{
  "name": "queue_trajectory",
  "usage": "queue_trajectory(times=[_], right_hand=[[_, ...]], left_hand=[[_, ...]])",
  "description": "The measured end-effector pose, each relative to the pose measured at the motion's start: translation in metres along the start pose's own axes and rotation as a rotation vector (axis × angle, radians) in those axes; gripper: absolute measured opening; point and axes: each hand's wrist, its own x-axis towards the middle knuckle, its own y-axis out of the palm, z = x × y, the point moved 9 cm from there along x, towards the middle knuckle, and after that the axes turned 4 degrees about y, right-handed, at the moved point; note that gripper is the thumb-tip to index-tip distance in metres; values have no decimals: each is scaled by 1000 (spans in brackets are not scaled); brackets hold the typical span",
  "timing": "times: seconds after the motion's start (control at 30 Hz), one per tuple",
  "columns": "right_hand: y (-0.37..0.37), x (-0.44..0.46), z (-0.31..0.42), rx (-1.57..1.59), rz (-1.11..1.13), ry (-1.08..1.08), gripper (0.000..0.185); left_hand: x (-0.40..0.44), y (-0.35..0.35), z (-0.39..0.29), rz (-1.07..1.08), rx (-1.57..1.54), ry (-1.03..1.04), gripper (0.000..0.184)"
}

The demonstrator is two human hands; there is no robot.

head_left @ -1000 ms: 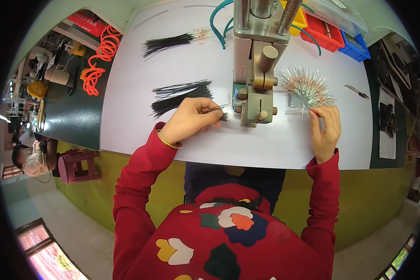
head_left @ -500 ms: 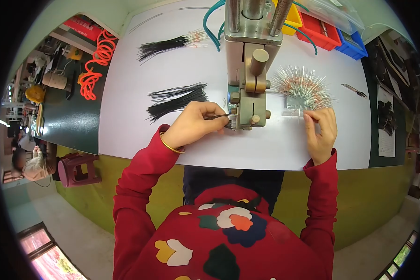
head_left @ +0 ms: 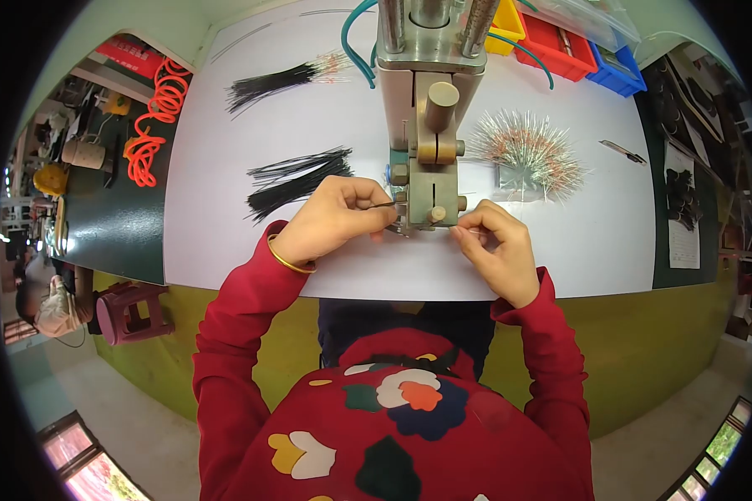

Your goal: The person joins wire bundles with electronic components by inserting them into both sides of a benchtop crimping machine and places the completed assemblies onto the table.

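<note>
Close to the near edge of the white table (head_left: 560, 263), the left hand (head_left: 326, 215) pinches a dark wire (head_left: 382, 204) at the press (head_left: 434, 188); the right hand (head_left: 505, 250), just across, is pinched closed, seemingly on a thin lead (head_left: 453, 225) (almost too fine to see). That piece looks unfinished. Farther in, black wires (head_left: 288, 193) toward the left edge and pale leads (head_left: 533, 149) right of the press seem left to do; toward the far left corner, an orange-flecked bundle (head_left: 271, 86) seems done. The press blocks the table's middle; a red bin (head_left: 557, 58) stands near the far right corner.
</note>
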Motion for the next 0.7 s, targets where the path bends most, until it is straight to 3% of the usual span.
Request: queue_trajectory(times=[0.7], right_hand=[[20,16,21,294,125,-11,5]], left_hand=[[5,15,-4,101,-170,23,12]])
